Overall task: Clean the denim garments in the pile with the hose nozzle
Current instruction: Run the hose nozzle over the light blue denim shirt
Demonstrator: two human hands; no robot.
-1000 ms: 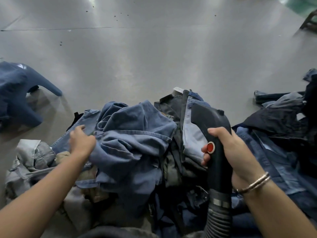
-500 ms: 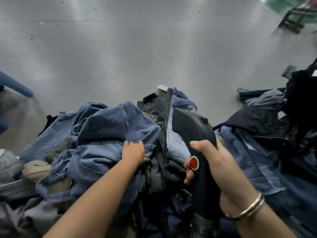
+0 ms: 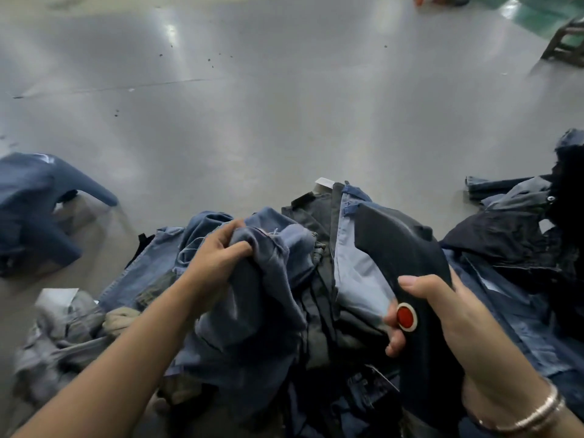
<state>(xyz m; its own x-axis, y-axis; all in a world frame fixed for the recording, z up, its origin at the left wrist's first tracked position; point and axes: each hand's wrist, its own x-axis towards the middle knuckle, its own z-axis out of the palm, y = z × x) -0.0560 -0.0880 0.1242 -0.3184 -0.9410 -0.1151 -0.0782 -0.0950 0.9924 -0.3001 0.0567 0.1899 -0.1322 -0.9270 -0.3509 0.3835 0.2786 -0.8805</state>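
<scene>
A: Left hand (image 3: 218, 257)?
B: Forearm reaches in from the lower left, fingers curled tight, clenching a bunched fold of the blue denim garment (image 3: 252, 298) on top of the pile (image 3: 319, 311).

A: Right hand (image 3: 458, 324)?
B: Comes in from the lower right, wrapped round the handle of the black hose nozzle (image 3: 407, 267), thumb lying over the top, fingers curled underneath next to the red button (image 3: 405, 316). Firm grasp. Bracelet (image 3: 524, 415) on that wrist.

A: Where's the nozzle head?
B: Raised over the right-middle of the pile, tip pointing up and left toward a pale blue panel (image 3: 357, 273). Can't tell if it touches the cloth.

A: Pile itself?
B: Heaped on the grey floor (image 3: 284, 121) at the near edge, mixed blue, grey and dark pieces. Dark navy clothes (image 3: 512, 248) spread toward the floor's right side, grey ones (image 3: 63, 330) at the lower left.

A: Anything else?
B: A separate blue garment (image 3: 34, 210) lies on the floor at the left edge, apart from the pile. A stool leg (image 3: 565, 42) shows at the far right corner. Small dark specks dot the far floor.

A: What blocks the view?
B: Nozzle and right hand hide the clothes behind them; left forearm covers the pile's near left part.
</scene>
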